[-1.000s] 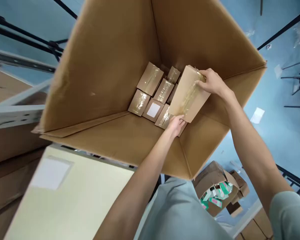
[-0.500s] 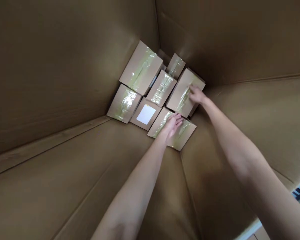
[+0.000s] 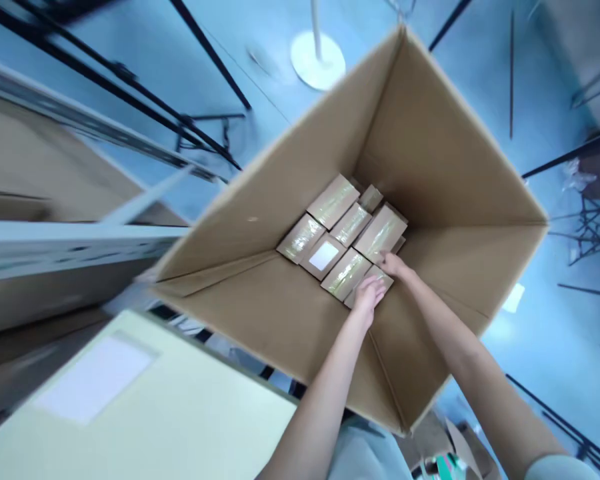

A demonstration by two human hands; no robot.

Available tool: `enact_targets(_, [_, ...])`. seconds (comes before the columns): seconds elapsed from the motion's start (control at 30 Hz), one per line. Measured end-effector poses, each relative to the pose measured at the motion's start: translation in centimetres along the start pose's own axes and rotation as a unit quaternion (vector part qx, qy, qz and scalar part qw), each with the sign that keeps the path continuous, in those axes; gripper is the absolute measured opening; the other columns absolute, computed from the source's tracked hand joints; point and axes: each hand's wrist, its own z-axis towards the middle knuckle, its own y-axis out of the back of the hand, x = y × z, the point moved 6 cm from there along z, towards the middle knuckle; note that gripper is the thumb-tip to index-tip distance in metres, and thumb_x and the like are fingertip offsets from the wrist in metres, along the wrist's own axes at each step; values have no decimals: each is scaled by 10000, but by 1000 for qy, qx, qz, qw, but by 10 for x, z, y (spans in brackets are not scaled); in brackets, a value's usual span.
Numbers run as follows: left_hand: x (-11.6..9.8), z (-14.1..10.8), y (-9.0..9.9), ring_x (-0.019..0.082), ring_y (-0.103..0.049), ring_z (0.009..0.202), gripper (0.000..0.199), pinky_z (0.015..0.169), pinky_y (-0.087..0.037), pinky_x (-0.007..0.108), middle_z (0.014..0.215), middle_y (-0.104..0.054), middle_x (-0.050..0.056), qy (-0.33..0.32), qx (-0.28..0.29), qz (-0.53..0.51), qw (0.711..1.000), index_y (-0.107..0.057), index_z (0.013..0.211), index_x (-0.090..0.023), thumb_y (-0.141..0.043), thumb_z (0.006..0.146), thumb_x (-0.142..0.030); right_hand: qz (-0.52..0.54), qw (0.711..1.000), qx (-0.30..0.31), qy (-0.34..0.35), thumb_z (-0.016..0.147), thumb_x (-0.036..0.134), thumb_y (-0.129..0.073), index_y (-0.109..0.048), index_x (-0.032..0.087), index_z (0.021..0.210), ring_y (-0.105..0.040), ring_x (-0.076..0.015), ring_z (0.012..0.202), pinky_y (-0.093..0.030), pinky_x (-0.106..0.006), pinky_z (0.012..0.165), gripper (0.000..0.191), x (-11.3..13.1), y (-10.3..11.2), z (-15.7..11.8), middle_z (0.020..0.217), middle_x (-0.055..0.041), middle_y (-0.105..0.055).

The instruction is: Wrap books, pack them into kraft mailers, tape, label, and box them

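Observation:
Deep inside a large open cardboard carton (image 3: 230, 233), several small taped cardboard boxes sit packed side by side. My left hand (image 3: 370, 293) lies with fingers stretched over the small box (image 3: 353, 301) nearest me, touching its top. Beside it, my right hand (image 3: 392, 264) is at the near corner of a taller taped box (image 3: 381, 232), its fingers loosely bent and partly hidden. Left of my hands are another taped box (image 3: 346, 273) and a box with a white label (image 3: 324, 255).
The carton's tall walls surround both forearms. A pale panel with a white sheet (image 3: 190, 407) stands at lower left, beside metal shelving (image 3: 80, 250). A round white stand base (image 3: 319, 60) and black metal frames stand on the blue floor (image 3: 545, 333).
My view has risen and drawn back, so the carton's rim and the room now show. My right hand has shifted from the taller box's top to its near corner, closer to my left hand.

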Motion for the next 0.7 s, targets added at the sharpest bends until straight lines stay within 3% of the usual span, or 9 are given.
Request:
enact_targets(0.1, [-23, -88, 7, 238, -809, 1121, 255, 1225, -513, 461, 1253, -826, 149, -69, 58, -43, 995, -784, 1130, -215, -813, 879, -185, -12, 1000, -16, 22, 948, 237, -660, -767, 134, 1362, -796, -353, 1216, -600, -468, 1127, 440, 56, 13, -72, 1303, -192, -822])
enact_targets(0.2, [-35, -175, 35, 240, -812, 1129, 283, 1228, -514, 462, 1304, -815, 150, -150, 96, -91, 980, -800, 1178, -228, -804, 896, -205, 53, 992, -69, 95, 1027, 326, -546, -724, 177, 1431, -794, -327, 1215, -601, -497, 1132, 466, 113, 21, -161, 1412, -172, -778])
enact_targets(0.33, [-22, -281, 105, 230, -811, 1116, 328, 1206, -537, 442, 1309, -808, 144, -234, 94, -155, 955, -795, 1205, -236, -812, 881, -184, 201, 950, -89, 222, 1044, 519, -576, -763, 290, 1345, -737, -343, 1339, -603, -534, 1149, 422, 181, 5, -291, 1429, -130, -770])
enact_targets(0.47, [28, -369, 195, 204, -805, 1082, 326, 1160, -571, 390, 1270, -810, 121, -299, 34, -233, 925, -779, 1189, -228, -761, 877, -138, 230, 925, -11, 301, 1022, 611, -614, -778, 285, 1276, -747, -318, 1323, -583, -506, 1183, 445, 240, -49, -391, 1379, -125, -789])
enact_targets(0.53, [61, -398, 231, 192, -795, 1098, 315, 1157, -570, 373, 1277, -802, 108, -319, -2, -260, 911, -771, 1191, -231, -737, 889, -147, 231, 923, 29, 306, 981, 618, -661, -786, 253, 1212, -770, -303, 1268, -583, -492, 1174, 450, 254, -78, -421, 1320, -128, -812])
enact_targets(0.6, [90, -412, 249, 189, -783, 1133, 305, 1165, -564, 369, 1290, -792, 98, -322, -16, -263, 909, -762, 1194, -239, -725, 898, -174, 240, 924, 41, 293, 952, 617, -687, -787, 230, 1164, -786, -294, 1218, -589, -488, 1156, 453, 250, -94, -440, 1270, -124, -830])
enact_targets(0.7, [120, -410, 237, 202, -765, 1200, 296, 1187, -551, 385, 1284, -789, 97, -302, 11, -230, 925, -752, 1175, -247, -723, 883, -206, 258, 928, 15, 270, 931, 627, -700, -790, 224, 1150, -788, -294, 1206, -595, -485, 1141, 468, 211, -86, -469, 1273, -123, -831])
